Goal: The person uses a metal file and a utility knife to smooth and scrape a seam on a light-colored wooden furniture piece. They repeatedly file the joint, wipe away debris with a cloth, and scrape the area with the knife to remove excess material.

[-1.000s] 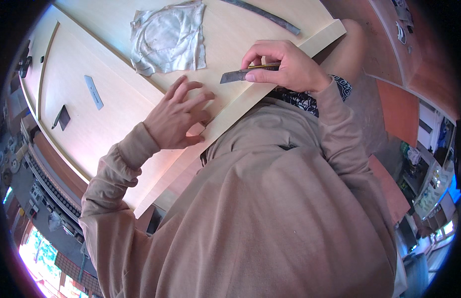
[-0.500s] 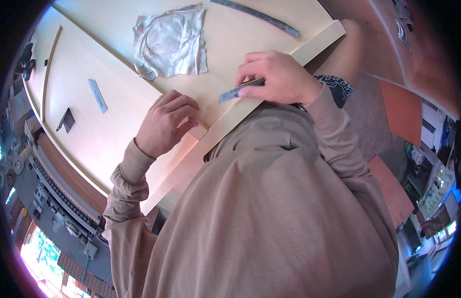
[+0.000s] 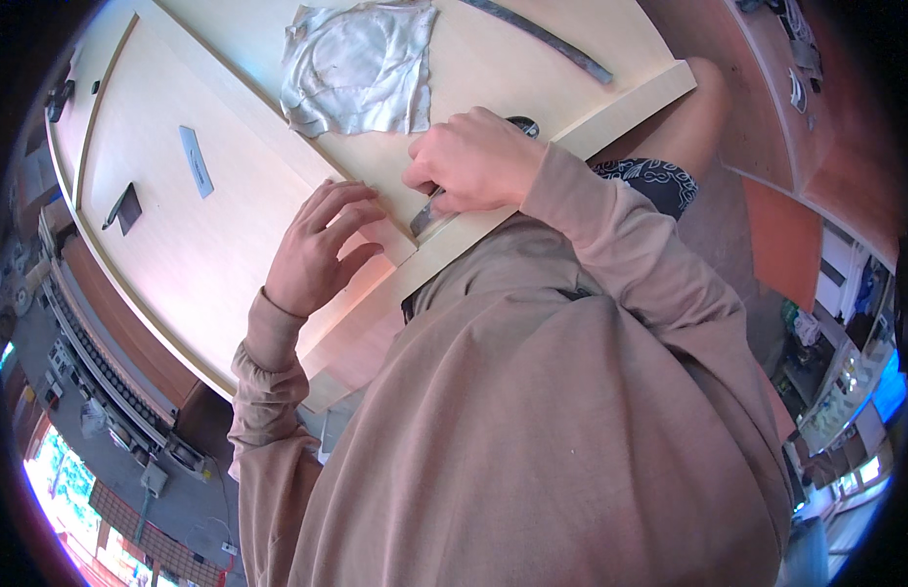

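Observation:
My right hand is closed around a flat-bladed scraper, its grey blade pointing down at the inner corner where two raised wooden strips meet. The handle is hidden in my fingers. My left hand has its fingers apart and holds nothing; its fingertips lie by the raised strip, left of that corner. Under both hands is a large pale wooden panel with raised edging. Just beyond my right hand a dark round-edged object shows in part.
A crumpled whitish cloth lies on the panel, with a long dark strip to its right. On the left section are a blue-grey flat strip and a small dark flat piece. A roller conveyor stands beyond the left edge.
My right hand has moved left and turned, bringing the blade down to the corner. The fingers of my left hand have spread. The view has shifted slightly.

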{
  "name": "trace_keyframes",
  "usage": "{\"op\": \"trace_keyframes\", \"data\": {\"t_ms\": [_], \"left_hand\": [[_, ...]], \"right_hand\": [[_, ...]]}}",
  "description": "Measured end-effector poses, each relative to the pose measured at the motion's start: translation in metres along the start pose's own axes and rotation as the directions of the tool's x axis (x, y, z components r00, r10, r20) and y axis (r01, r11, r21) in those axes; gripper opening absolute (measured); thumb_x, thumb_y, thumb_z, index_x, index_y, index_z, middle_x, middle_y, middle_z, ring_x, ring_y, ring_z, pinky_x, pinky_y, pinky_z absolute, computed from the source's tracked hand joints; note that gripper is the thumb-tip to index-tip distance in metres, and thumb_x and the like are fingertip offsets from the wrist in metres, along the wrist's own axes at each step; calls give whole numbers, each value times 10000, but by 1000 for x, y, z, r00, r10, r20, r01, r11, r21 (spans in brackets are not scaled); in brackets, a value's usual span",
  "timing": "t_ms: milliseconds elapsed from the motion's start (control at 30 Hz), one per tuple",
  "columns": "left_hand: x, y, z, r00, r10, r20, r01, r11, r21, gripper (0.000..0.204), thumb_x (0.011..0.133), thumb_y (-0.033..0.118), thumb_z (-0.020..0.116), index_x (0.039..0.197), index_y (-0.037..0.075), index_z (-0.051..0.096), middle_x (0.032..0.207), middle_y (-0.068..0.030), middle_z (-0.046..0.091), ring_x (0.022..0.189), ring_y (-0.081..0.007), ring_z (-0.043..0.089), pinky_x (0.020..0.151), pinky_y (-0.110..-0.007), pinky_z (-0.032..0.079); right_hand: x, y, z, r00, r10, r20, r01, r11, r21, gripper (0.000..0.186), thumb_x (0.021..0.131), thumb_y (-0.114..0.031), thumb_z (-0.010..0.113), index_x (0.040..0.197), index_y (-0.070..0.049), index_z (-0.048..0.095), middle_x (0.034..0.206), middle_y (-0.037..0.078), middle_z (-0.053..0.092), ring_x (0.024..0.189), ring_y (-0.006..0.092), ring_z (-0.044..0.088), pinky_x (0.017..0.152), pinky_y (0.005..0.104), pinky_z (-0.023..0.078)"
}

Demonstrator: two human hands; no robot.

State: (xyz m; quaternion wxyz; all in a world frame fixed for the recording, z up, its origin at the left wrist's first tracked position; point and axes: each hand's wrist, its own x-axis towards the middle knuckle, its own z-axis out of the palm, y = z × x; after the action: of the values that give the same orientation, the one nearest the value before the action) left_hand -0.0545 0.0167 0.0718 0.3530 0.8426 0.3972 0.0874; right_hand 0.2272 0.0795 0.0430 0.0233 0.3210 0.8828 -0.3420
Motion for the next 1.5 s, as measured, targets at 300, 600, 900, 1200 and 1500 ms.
{"op": "trace_keyframes", "data": {"t_ms": [300,600,900,1200,1500], "left_hand": [[-4,2,14,999,-6,-44,7,1000,26,482,808,121,946,1255,113,766,1418,-110,680,1373,-386,614,1255,-573,470],[-2,11,22,996,-40,-82,45,997,69,412,835,169,926,1228,164,802,1413,-93,677,1380,-367,602,1304,-614,408],[-8,-21,36,968,156,199,-207,940,271,310,962,233,817,1271,209,817,1457,-155,645,1475,-460,522,1336,-739,287],[39,-48,27,779,525,343,-602,780,172,337,929,332,850,1178,113,786,1288,-169,710,1290,-435,612,1253,-714,387],[63,-74,39,568,603,560,-799,567,201,447,970,459,857,1237,111,769,1326,-108,760,1380,-388,601,1133,-622,435]], "right_hand": [[9,12,0,999,-33,35,30,996,85,285,818,-359,908,933,-136,772,953,55,760,887,345,760,788,497,592],[-2,19,-5,999,-7,-52,13,993,120,270,828,-369,899,873,-142,760,885,82,789,889,344,785,777,509,611],[-46,57,-14,954,137,-268,-32,931,363,377,758,-471,919,870,-139,779,769,129,750,737,362,737,701,560,549],[-63,69,-22,824,256,-506,9,886,464,326,813,-421,952,935,-145,829,927,52,826,868,274,791,799,451,604],[-81,81,9,731,438,-523,142,652,745,360,884,-317,948,965,-6,786,876,117,797,615,202,743,490,361,600]]}}
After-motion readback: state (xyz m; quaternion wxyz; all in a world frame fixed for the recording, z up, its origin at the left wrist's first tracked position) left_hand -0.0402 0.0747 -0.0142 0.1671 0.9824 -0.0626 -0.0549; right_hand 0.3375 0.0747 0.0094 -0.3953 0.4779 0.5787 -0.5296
